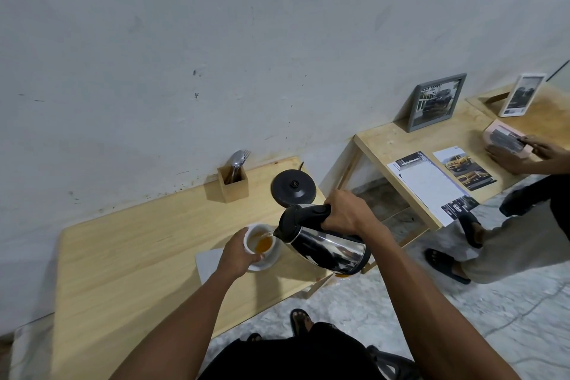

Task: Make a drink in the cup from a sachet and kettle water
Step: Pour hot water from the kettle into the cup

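Note:
A white cup (256, 231) stands on a white saucer (269, 260) on the wooden table (138, 256). Orange liquid fills its lower part. My left hand (237, 253) is wrapped around the cup's near side. My right hand (345, 210) grips the black handle of a steel kettle (327, 245), which is tilted with its spout over the cup's rim. A thin stream of water runs from the spout into the cup. No sachet is clearly visible.
The kettle's black base (293, 188) and a wooden holder (233, 183) with a spoon and fork stand by the wall. A white paper (208, 262) lies left of the saucer. Another person (524, 154) handles items at a second table with leaflets and frames, right.

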